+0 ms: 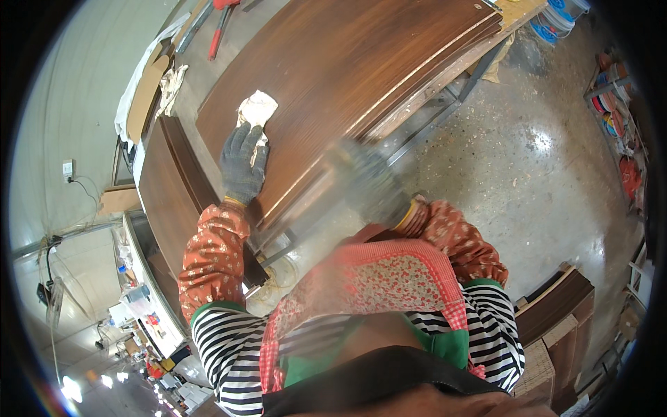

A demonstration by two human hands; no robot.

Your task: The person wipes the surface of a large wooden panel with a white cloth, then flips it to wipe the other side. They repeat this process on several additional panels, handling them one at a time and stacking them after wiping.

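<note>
My left hand [243, 161], in a grey knit glove, presses a crumpled whitish rag [256, 111] flat against a large dark brown wood-grain panel [347, 62] lying on a workbench. My right hand [372, 182], also gloved in grey, is blurred by motion near the panel's front edge; whether it holds anything cannot be made out. Both forearms wear orange floral sleeve covers over striped sleeves.
More dark panels [163, 187] lie stacked to the left. A red-handled clamp [221, 24] and a pale cloth [170, 83] rest at the far end of the bench. Stacked boards [556, 306] stand at the right on the speckled concrete floor [528, 160]. Coloured rolls [611, 104] fill a rack.
</note>
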